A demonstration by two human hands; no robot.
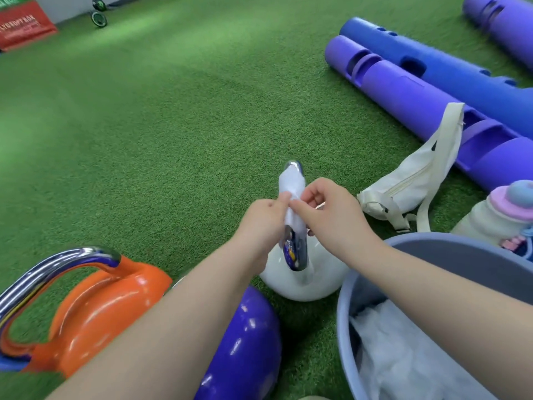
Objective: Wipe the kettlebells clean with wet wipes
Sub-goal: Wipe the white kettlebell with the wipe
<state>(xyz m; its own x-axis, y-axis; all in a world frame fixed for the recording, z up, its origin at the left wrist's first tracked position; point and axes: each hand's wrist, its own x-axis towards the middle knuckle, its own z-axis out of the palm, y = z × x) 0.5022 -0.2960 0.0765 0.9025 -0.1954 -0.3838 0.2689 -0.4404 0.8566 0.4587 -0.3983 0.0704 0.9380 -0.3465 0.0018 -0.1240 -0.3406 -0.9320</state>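
A white kettlebell [302,284] with a chrome handle [294,252] stands on the green turf in the middle. A white wet wipe [292,184] is wrapped around the upper part of that handle. My left hand [266,219] and my right hand [328,210] both pinch the wipe at the handle, fingertips almost meeting. An orange kettlebell [101,313] with a chrome handle stands at the lower left. A purple kettlebell [245,347] sits between my forearms, partly hidden by my left arm.
A grey-blue bin [346,313] with crumpled white wipes stands at the lower right. A cream waist bag [412,180], a pastel bottle [501,212] and purple and blue tubes [403,93] lie to the right. A red box [23,24] sits far left.
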